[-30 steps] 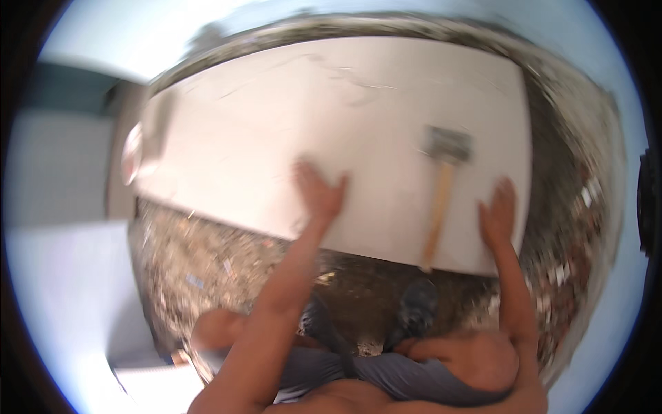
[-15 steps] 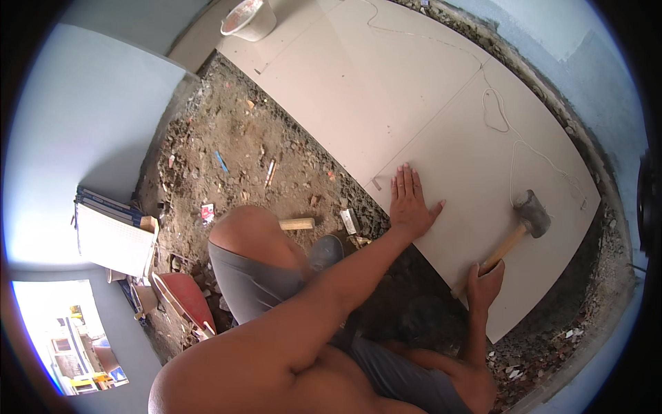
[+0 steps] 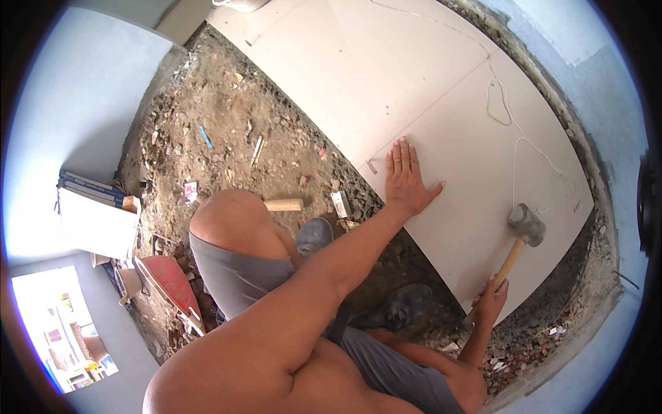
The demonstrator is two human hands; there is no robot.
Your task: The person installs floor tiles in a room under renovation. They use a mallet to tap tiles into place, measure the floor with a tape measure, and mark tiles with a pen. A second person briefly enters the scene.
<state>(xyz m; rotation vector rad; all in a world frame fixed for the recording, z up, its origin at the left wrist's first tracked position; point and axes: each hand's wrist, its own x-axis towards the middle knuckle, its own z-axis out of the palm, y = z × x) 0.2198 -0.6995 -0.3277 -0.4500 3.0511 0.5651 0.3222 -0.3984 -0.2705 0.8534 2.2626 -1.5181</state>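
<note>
Head view: my left hand (image 3: 407,192) is opened out flat on the big pale tile (image 3: 458,183), thumb spread, gripping nothing, near the corner where the near edge meets the next tile (image 3: 386,76). My right hand (image 3: 489,298) is closed around the mallet (image 3: 527,225) by its handle, beside the tile's near right corner; the mallet's head is over the tile, though I can't tell whether they touch. I'd press evenly through the palm, tap lightly with the face level, avoid edges and corners, and clear the string (image 3: 525,139).
</note>
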